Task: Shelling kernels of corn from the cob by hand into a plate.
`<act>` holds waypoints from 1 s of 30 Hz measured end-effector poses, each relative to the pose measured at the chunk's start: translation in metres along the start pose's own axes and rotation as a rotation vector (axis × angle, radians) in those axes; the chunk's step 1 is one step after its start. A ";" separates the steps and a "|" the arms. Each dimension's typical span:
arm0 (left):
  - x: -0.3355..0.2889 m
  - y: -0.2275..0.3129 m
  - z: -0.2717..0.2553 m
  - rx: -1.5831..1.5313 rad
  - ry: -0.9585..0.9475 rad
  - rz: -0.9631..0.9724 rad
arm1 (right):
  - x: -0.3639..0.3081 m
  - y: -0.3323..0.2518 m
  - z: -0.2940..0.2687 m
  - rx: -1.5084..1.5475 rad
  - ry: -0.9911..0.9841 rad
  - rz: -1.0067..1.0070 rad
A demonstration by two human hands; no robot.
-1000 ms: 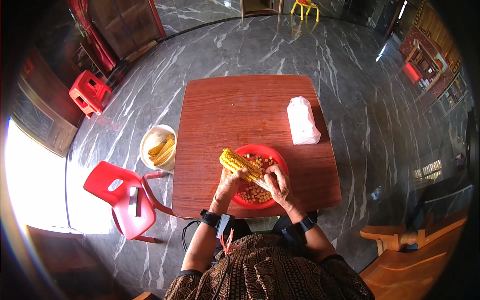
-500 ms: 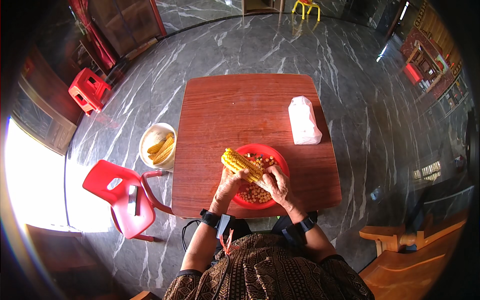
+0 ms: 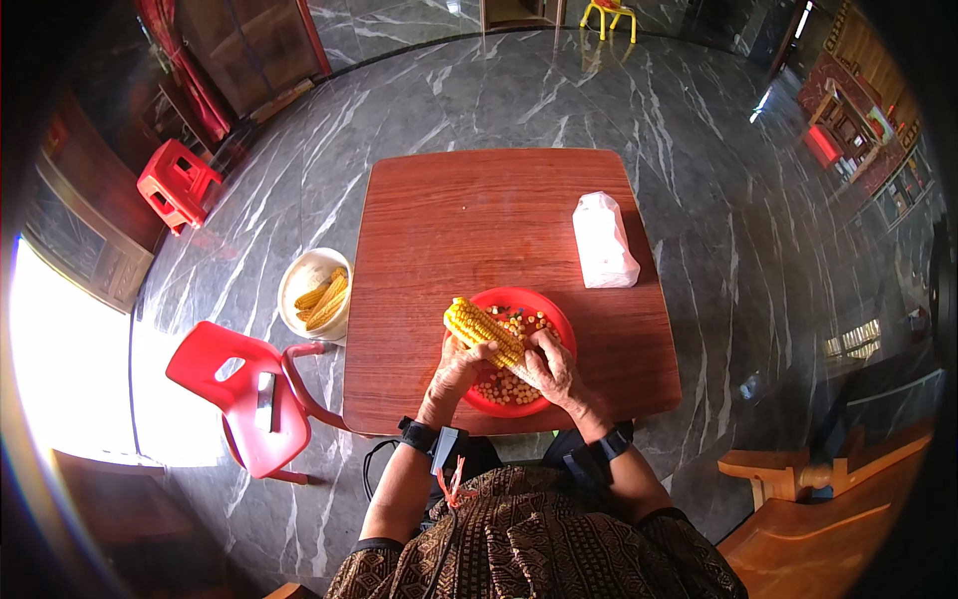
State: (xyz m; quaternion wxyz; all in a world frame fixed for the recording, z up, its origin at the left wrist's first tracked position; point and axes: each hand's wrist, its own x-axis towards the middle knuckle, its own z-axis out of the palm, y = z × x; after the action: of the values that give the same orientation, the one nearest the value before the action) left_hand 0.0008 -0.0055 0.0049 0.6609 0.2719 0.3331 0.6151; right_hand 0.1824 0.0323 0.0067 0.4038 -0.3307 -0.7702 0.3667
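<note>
**Q:** Now, what do both hands hold, and where?

**A:** The corn cob (image 3: 483,330) lies tilted over the red plate (image 3: 555,317) at the near edge of the wooden surface (image 3: 479,215). Left hand (image 3: 458,363): fingers clamped on the cob's lower side. Right hand (image 3: 551,365): fingers closed on its near end.

**Q:** How far along does the work appear?

**A:** Loose kernels (image 3: 504,387) already cover part of the plate; most rows on the cob remain, so it seems early. More cobs wait in a white bowl (image 3: 302,275) on the floor.

**Q:** Any packages?

**A:** One white plastic bag (image 3: 603,240), oblong, right of centre; no label legible.
</note>
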 end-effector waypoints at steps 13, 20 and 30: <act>-0.001 0.001 0.000 -0.077 0.019 0.011 | 0.002 -0.013 0.000 0.070 0.068 -0.015; -0.003 0.005 0.005 -0.040 0.010 -0.009 | -0.002 0.000 0.001 0.090 0.066 0.074; 0.001 -0.002 -0.004 0.003 -0.007 0.022 | 0.002 -0.011 0.002 0.066 0.031 0.055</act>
State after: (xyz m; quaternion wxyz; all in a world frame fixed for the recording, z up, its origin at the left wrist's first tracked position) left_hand -0.0011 -0.0049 0.0011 0.6548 0.2786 0.3287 0.6210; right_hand 0.1776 0.0278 0.0161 0.4161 -0.3438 -0.7419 0.3977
